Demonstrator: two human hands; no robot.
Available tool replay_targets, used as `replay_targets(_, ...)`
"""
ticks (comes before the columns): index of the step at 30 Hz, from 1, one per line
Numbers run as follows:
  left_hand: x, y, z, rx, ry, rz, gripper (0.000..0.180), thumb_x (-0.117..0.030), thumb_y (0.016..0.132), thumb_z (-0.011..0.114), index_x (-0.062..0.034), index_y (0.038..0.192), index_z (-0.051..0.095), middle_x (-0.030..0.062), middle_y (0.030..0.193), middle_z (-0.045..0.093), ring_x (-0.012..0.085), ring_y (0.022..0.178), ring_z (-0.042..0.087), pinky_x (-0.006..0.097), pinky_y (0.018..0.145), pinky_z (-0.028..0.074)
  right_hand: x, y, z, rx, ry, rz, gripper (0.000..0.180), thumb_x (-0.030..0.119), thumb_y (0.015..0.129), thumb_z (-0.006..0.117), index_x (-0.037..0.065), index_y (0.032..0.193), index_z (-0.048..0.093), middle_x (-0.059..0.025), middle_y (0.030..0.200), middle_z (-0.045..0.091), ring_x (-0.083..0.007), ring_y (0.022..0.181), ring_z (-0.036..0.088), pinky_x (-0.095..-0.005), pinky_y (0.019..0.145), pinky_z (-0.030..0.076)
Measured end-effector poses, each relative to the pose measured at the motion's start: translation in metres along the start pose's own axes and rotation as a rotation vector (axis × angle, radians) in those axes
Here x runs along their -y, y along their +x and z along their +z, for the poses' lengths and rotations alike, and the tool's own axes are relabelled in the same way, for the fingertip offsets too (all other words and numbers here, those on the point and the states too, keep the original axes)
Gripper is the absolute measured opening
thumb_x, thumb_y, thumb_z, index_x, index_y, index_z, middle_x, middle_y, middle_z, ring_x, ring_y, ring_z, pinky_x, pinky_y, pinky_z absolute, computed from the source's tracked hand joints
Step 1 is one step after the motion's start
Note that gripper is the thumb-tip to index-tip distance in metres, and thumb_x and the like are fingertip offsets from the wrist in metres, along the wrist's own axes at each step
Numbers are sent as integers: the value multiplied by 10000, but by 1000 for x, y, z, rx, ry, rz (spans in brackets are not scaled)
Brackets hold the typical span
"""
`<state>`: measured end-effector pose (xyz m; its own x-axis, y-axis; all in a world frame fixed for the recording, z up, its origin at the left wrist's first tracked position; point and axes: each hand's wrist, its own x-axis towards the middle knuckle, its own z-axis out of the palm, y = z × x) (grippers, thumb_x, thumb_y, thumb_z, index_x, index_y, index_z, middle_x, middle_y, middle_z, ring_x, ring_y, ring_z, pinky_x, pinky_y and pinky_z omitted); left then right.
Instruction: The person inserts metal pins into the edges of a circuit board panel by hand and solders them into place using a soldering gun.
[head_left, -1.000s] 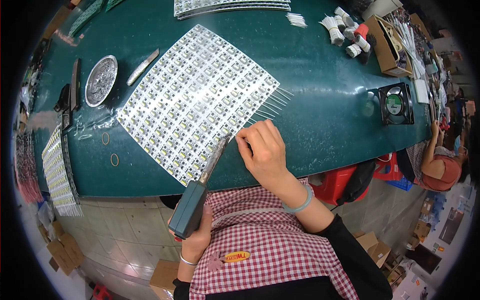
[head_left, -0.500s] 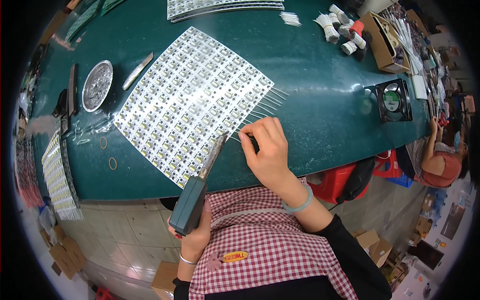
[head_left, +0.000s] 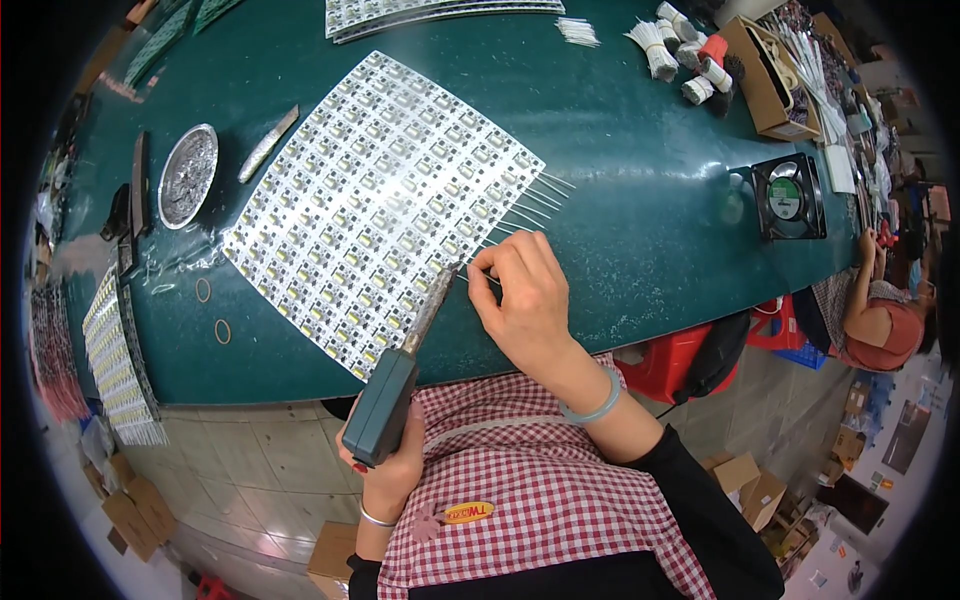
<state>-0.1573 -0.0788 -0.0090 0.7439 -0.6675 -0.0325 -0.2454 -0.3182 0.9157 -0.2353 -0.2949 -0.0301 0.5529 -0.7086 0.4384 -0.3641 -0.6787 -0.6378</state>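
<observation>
A large white panel of small circuit boards (head_left: 375,205) lies tilted on the green table (head_left: 620,150). Thin wires (head_left: 530,205) stick out along its right edge. My left hand (head_left: 385,470), low by my chest, grips a dark grey soldering iron (head_left: 395,385) whose metal tip touches the panel's near right edge. My right hand (head_left: 525,300) rests on the table next to that tip, its fingers pinching a thin wire (head_left: 478,277) against the panel's edge.
A round metal dish (head_left: 187,173) and a flat metal tool (head_left: 267,143) lie left of the panel. More board panels (head_left: 115,355) sit at the left edge. A small black fan (head_left: 790,197), white wire bundles (head_left: 655,35) and a cardboard box (head_left: 765,70) stand right. Another person (head_left: 880,320) works at far right.
My right hand has shifted slightly along the panel's edge with the wire. The soldering iron's tip stays at the same edge; the view moved a little.
</observation>
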Motion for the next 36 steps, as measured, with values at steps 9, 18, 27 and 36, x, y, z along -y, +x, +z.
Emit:
replay_targets(9,1,-2,-5,-42,24,-47,304,16,811,767,36,1098,672,88,990,714,153,868,684,278,792,549,4,1,12,31,16,-13,152,-10,734,718,37,788,584,-91,800,517,-274,758,533,-385,639,443)
replay_targets(18,1,0,0,-16,69,7,273,20,806,768,23,1064,677,75,961,701,140,802,665,266,740,540,-3,0,5,13,-17,4,159,-3,731,715,40,784,571,-92,796,513,-277,758,532,-389,637,441)
replay_targets(27,21,13,-26,-344,-113,145,423,49,840,722,27,1231,561,86,977,642,103,605,542,229,482,426,-4,0,7,8,-19,-2,160,-3,732,712,41,783,567,-93,800,515,-276,762,532,-386,644,444)
replay_targets(36,-25,115,-152,-807,561,514,201,8,878,676,88,1062,659,77,821,645,90,546,489,235,504,384,7,0,2,36,51,27,121,8,764,695,40,826,596,-88,844,537,-278,824,542,-391,679,449)
